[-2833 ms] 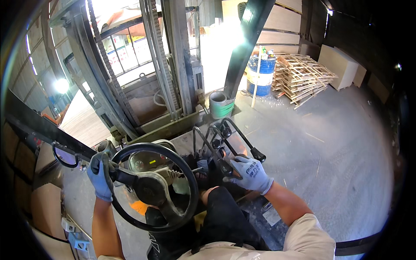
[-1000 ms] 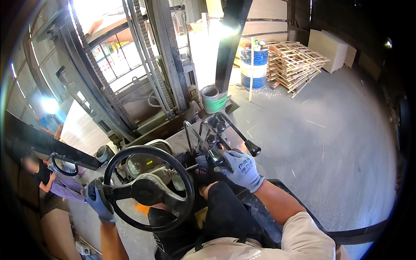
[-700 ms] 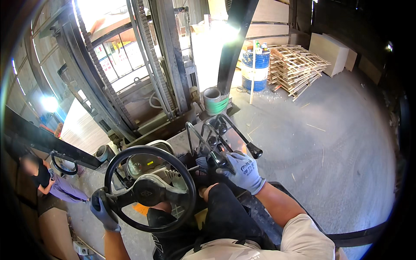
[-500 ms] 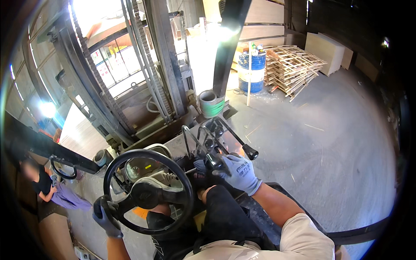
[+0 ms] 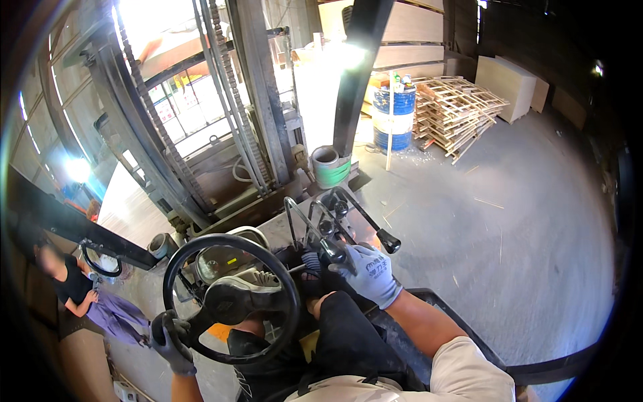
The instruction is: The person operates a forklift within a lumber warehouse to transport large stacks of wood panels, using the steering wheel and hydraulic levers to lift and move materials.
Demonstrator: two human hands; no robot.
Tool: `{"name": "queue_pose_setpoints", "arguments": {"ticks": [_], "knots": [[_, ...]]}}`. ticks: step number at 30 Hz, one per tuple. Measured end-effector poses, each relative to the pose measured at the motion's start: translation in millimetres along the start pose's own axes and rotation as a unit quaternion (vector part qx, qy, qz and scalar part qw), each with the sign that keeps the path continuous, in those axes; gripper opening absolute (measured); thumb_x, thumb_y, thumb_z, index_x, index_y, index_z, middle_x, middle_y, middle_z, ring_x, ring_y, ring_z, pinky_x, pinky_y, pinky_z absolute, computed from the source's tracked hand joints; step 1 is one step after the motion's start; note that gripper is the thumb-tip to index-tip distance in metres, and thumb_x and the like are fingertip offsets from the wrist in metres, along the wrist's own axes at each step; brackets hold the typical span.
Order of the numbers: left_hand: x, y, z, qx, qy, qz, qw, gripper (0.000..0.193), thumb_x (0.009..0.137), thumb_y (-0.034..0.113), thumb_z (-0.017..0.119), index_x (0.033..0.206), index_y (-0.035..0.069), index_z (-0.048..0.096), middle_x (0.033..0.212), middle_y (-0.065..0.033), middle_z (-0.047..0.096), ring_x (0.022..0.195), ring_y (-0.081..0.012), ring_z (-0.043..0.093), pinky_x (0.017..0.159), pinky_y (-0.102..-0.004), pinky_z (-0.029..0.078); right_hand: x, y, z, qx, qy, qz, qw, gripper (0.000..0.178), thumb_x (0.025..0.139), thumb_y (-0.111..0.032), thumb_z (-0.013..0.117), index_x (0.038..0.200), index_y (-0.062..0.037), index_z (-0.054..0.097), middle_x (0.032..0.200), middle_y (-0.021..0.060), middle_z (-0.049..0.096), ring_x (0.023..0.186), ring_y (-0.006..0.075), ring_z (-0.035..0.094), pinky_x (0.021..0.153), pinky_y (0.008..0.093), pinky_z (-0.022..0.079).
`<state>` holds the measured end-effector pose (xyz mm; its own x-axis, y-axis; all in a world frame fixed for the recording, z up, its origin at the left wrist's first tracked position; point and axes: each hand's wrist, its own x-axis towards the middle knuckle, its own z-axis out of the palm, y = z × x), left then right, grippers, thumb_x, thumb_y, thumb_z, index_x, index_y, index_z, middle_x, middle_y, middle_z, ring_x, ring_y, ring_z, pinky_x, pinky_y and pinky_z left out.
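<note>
My left hand (image 5: 173, 347), in a grey and black work glove, closes around the lower left rim of a black steering wheel (image 5: 292, 295). My right hand (image 5: 370, 273), in a pale grey glove with dark printing, is wrapped on the black knob of a control lever (image 5: 332, 250). Part of that knob is hidden by my fingers. Just beyond it, another lever with a black knob (image 5: 388, 241) juts to the right, untouched. More bent metal levers (image 5: 299, 218) rise to the left of my right hand.
The forklift mast (image 5: 258, 100) stands ahead. A person (image 5: 77, 285) in a black top and purple trousers stands at left. Beyond the floor at right are a blue and white drum (image 5: 394, 117), stacked wooden strips (image 5: 455, 110) and boards (image 5: 506, 87). A green-banded cylinder (image 5: 329, 167) sits by the mast.
The view has shifted slightly. The person at left has moved a little to the right. My left fingers have shifted slightly on the wheel; my right hand stays on the lever knob.
</note>
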<state>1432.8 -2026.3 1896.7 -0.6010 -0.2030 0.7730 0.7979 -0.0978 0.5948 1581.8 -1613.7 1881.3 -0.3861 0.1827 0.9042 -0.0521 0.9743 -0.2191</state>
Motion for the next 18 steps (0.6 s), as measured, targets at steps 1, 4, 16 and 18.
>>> {"name": "queue_pose_setpoints", "arguments": {"ticks": [1, 4, 16, 18], "knots": [[1, 2, -1, 0.002, -0.003, 0.005, 1.0, 0.021, 0.1, 0.016, 0.062, 0.098, -0.004, 0.064, 0.052, -0.0014, 0.048, 0.051, -0.0131, 0.055, 0.056, -0.0264, 0.045, 0, 0, -2, 0.005, -0.017, 0.013, 1.0, 0.049, 0.079, -0.035, 0.079, 0.115, -0.0048, 0.065, 0.093, 0.0091, 0.069, 0.089, 0.029, 0.067, 0.076, 0.0392, 0.053], [2, 14, 4, -0.016, -0.002, -0.016, 1.0, 0.02, 0.101, 0.015, 0.06, 0.098, -0.004, 0.064, 0.053, -0.0014, 0.048, 0.051, -0.0129, 0.055, 0.057, -0.0263, 0.046, 3, -1, -5, -0.006, -0.021, 0.004, 1.0, 0.05, 0.08, -0.035, 0.079, 0.115, -0.0025, 0.064, 0.093, 0.0089, 0.069, 0.088, 0.0293, 0.067, 0.075, 0.0395, 0.052], [12, 45, 3, -0.031, -0.027, -0.007, 0.999, 0.018, 0.103, 0.01, 0.055, 0.099, -0.006, 0.062, 0.052, -0.004, 0.052, 0.048, -0.0117, 0.051, 0.052, -0.0253, 0.042, 19, -17, -29, -0.006, 0.009, -0.006, 1.0, 0.047, 0.08, -0.034, 0.08, 0.11, -0.0019, 0.065, 0.086, 0.0078, 0.066, 0.082, 0.0285, 0.065, 0.071, 0.0402, 0.051], [12, 51, 4, -0.024, -0.025, -0.012, 0.999, 0.018, 0.103, 0.01, 0.055, 0.1, -0.006, 0.062, 0.052, -0.0043, 0.052, 0.048, -0.0118, 0.051, 0.051, -0.0257, 0.042, 21, -21, -35, -0.004, -0.003, 0.006, 1.0, 0.047, 0.079, -0.033, 0.081, 0.11, -0.0021, 0.065, 0.086, 0.0085, 0.066, 0.082, 0.0291, 0.064, 0.07, 0.0403, 0.051]]}}
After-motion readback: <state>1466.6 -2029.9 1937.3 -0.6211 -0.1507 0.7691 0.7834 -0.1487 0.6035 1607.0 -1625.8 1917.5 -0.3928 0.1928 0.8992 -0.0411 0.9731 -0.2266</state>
